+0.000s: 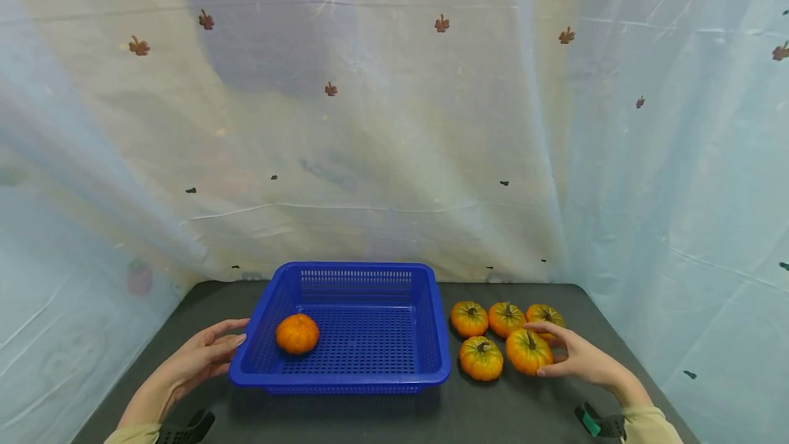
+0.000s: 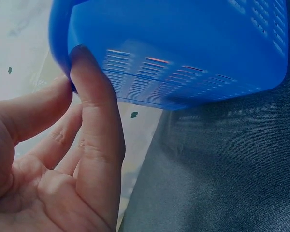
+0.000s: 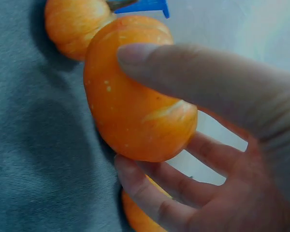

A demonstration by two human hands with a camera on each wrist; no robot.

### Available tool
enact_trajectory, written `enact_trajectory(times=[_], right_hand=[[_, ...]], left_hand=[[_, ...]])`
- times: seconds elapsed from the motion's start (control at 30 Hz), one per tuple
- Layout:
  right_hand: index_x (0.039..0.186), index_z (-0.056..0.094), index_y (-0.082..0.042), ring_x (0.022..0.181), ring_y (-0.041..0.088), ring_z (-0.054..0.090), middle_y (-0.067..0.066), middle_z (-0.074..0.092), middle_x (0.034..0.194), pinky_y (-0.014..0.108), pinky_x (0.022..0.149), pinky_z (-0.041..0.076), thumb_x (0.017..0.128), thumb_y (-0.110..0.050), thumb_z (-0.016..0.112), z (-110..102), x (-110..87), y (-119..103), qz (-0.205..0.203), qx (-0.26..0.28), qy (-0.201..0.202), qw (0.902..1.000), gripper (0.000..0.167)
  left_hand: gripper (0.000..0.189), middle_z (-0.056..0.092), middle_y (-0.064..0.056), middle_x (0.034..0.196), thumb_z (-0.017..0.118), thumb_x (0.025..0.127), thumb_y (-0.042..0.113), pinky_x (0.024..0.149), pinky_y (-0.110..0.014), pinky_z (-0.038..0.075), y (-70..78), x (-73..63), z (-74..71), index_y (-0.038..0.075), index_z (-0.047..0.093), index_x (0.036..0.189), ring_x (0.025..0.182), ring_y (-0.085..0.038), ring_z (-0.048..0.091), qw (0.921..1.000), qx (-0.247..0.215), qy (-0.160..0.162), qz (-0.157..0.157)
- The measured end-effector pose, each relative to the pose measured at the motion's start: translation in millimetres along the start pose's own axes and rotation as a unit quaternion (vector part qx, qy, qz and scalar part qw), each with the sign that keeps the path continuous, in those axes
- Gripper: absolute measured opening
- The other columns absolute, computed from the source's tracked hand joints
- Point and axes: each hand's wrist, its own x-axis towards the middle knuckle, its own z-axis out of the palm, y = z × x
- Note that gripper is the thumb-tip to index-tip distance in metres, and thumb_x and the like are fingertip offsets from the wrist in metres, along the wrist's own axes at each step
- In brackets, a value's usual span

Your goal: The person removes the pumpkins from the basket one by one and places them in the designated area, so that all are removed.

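Observation:
A blue plastic basket (image 1: pixel 342 380) with slotted walls stands on the dark table, one orange pumpkin (image 1: pixel 297 334) inside it toward the left. At its left side my left hand (image 1: pixel 196 360) pinches the rim; in the left wrist view the thumb and index finger meet at the basket edge (image 2: pixel 62 38). To the right of the basket, my right hand (image 1: pixel 582 360) grips a small yellow-orange pumpkin (image 1: pixel 525 353), thumb on the near side and fingers round the far side. The right wrist view shows the same pumpkin (image 3: pixel 135 106) between thumb and fingers.
Beside the held pumpkin sits another pumpkin (image 1: pixel 481 358), with a row behind: a left one (image 1: pixel 468 318), a middle one (image 1: pixel 505 319) and a partly covered right one (image 1: pixel 544 314). A pale patterned curtain (image 1: pixel 382 156) hangs behind and beside the table (image 1: pixel 493 416).

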Motion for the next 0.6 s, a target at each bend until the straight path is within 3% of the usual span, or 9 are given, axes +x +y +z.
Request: enact_trajectory(times=[0.2, 0.6], right_hand=[[0.144, 0.033, 0.004, 0.119, 0.051, 0.039, 0.034, 0.03, 0.142, 0.039, 0.084, 0.051, 0.088, -0.011, 0.07, 4.5, -0.7, 9.5, -0.004, -0.011, -0.002, 0.9999, 0.069], [0.142, 0.032, 0.008, 0.117, 0.054, 0.041, 0.037, 0.028, 0.142, 0.041, 0.082, 0.051, 0.087, -0.01, 0.071, 8.6, 0.4, 21.0, 0.009, 0.015, -0.002, 0.9998, 0.07]], left_hand=[[0.064, 0.061, -0.01, 0.122, 0.053, 0.1, 0.029, 0.088, -0.047, 0.05, 0.9, -0.3, -0.5, 0.001, 0.022, 0.148, 0.108, -0.03, 0.061, 1.0, -0.004, -0.006, -0.002], [0.062, 0.061, -0.011, 0.122, 0.053, 0.1, 0.027, 0.088, -0.047, 0.05, 0.8, -1.4, -1.1, 0.001, 0.024, 0.148, 0.108, -0.03, 0.061, 0.9999, -0.006, -0.014, 0.003]])
